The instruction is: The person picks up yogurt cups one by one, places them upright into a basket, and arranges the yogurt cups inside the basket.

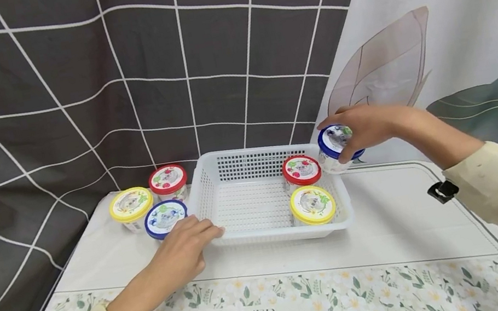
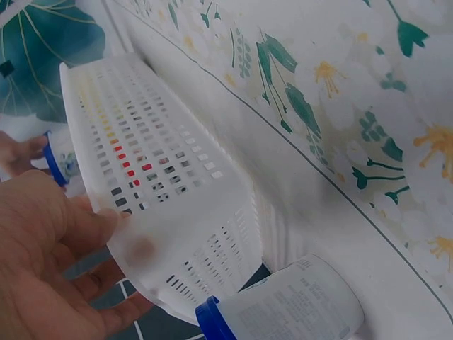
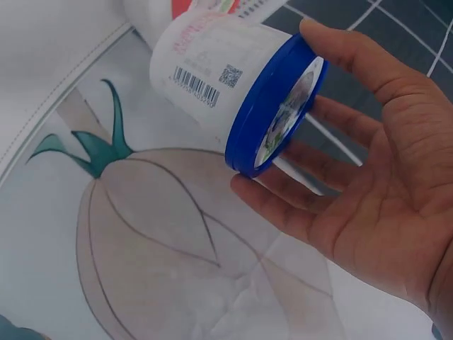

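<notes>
My right hand (image 1: 364, 127) holds a tub with a blue lid (image 1: 333, 140) by its lid, at the right rear corner of the white plastic basket (image 1: 254, 239). In the right wrist view, the thumb and fingers (image 3: 283, 219) grip the blue rim, and a barcode shows on the tub's white side. My left hand (image 1: 190, 246) grips the basket's rim at the front left corner. Inside the basket's right side stand a red-lidded tub (image 1: 301, 169) and a yellow-lidded tub (image 1: 313, 205).
Left of the basket stand a yellow-lidded tub (image 1: 131, 205), a red-lidded tub (image 1: 168, 179) and another blue-lidded tub (image 1: 165, 217), close to my left hand. A flower-print cloth (image 1: 256, 310) covers the table's front. Behind hangs a dark grid-patterned curtain (image 1: 149, 45).
</notes>
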Demonstrator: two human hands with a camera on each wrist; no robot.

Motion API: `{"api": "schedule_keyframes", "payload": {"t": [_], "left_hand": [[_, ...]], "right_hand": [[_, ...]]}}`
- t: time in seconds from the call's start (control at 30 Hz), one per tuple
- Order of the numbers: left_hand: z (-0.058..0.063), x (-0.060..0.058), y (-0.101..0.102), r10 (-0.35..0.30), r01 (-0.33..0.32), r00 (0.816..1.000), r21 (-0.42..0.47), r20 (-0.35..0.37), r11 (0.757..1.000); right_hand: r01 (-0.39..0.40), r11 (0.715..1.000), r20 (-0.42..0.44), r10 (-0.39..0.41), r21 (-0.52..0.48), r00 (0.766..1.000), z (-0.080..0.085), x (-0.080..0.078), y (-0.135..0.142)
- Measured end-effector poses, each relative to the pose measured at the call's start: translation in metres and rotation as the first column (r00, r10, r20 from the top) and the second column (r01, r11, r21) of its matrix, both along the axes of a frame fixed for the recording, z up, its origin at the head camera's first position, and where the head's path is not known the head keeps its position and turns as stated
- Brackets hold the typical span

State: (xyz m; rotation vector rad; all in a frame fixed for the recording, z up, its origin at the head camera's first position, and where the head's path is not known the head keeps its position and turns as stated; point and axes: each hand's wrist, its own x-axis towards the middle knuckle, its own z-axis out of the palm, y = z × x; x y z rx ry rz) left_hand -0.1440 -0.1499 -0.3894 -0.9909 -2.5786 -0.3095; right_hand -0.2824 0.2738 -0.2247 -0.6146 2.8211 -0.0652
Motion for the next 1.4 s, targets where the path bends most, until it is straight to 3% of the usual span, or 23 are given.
{"api": "schedule_keyframes", "payload": {"t": [0.4, 0.8, 1.03, 1.4], "left_hand": [[0.000, 0.000, 0.000, -0.001, 0.001, 1.000, -0.005, 0.013, 1.000], [0.000, -0.001, 0.001, 0.006, -0.006, 1.000, 0.000, 0.021, 1.000], [0.000, 0.000, 0.000, 0.002, -0.002, 1.000, 0.004, 0.014, 1.000], [0.000, 0.000, 0.000, -0.003, 0.003, 1.000, 0.008, 0.003, 1.000]], "right_hand": [[-0.073, 0.996, 0.036, 0.075, -0.049, 0.997, -0.005, 0.009, -0.022], [-0.149, 0.987, -0.014, 0.149, -0.058, 0.989, -0.010, 0.014, -0.044], [-0.160, 0.984, 0.004, 0.161, -0.083, 0.987, -0.016, 0.019, -0.056], [-0.233, 0.962, 0.014, 0.238, -0.141, 0.971, -0.028, 0.031, -0.078]]}}
